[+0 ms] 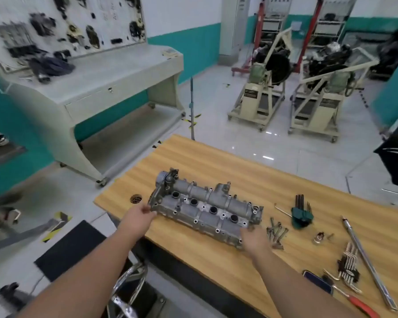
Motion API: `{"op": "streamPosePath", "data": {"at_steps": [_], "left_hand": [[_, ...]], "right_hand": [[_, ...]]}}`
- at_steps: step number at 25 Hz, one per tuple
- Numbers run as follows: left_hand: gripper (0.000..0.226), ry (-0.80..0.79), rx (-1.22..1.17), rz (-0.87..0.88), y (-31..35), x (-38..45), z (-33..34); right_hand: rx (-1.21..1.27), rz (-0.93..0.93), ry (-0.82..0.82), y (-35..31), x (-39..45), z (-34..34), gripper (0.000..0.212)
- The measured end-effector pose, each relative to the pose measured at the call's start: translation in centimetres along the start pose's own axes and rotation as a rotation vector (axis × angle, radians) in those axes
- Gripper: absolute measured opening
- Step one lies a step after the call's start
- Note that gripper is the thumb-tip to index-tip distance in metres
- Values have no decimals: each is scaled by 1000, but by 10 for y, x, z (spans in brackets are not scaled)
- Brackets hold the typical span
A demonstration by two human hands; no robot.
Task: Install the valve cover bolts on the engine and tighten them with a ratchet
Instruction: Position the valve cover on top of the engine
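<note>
Gripping the valve cover at both ends

Holding the cover [206, 208], the person has 1 hand at each end of it. It lies on the wooden counter [216, 166], its long axis running from 10 o'clock to 4 o'clock. The left hand [139, 214] has its fingers curled against the cover's 9 o'clock end, near the round housing. The right hand [254, 241] meets the near corner at 4 o'clock; its fingers are bent at the cover's edge, but the blur hides whether they truly clasp it.

Bolts [276, 232] lie in a loose heap just beside the right hand, at its 2 o'clock. Beyond them, at 2 o'clock from the heap, stands a green holder of hex keys [302, 214]. A long ratchet [368, 262] lies well to the right, running from 11 o'clock to 5 o'clock. A second key set [348, 265] rests beside it at 8 o'clock, with red-handled pliers [359, 304] nearer the counter's edge. A small round part [136, 199] sits on the counter's left corner, close to the left hand at 12 o'clock.
</note>
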State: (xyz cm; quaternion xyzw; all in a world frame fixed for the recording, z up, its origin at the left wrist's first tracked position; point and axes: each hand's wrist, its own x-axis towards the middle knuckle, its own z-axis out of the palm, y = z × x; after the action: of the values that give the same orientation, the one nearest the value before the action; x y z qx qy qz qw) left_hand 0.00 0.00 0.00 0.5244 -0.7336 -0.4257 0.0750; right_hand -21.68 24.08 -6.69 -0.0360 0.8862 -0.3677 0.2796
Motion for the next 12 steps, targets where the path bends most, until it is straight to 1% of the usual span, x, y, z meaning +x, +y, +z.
{"op": "streamPosePath", "data": {"at_steps": [1,2,4,5,7,8,9,10,11,12], "left_hand": [[35,4,43,5,6,14,3],[37,11,88,2,9,28,7],[40,23,97,1,20,57,13],[42,23,105,-10,24,70,18],[47,0,119,-47,29,96,29],[41,-29,132,-54,31,107,35],[27,-57,138,-48,31,118,41],[18,-81,130,-35,32,127,48],[16,-97,112,-25,31,137,54],[18,-88,92,-27,30,144,58]], "right_hand": [[-59,42,61,-1,14,2,40],[-111,110,115,1,30,3,49],[-78,207,130,3,60,4,69],[-33,229,125,5,74,4,75],[126,253,98,9,101,8,69],[221,255,80,9,109,10,64],[310,253,66,11,116,13,62],[355,246,72,12,120,18,60],[362,235,91,11,123,23,58],[346,227,124,10,123,28,56]]}}
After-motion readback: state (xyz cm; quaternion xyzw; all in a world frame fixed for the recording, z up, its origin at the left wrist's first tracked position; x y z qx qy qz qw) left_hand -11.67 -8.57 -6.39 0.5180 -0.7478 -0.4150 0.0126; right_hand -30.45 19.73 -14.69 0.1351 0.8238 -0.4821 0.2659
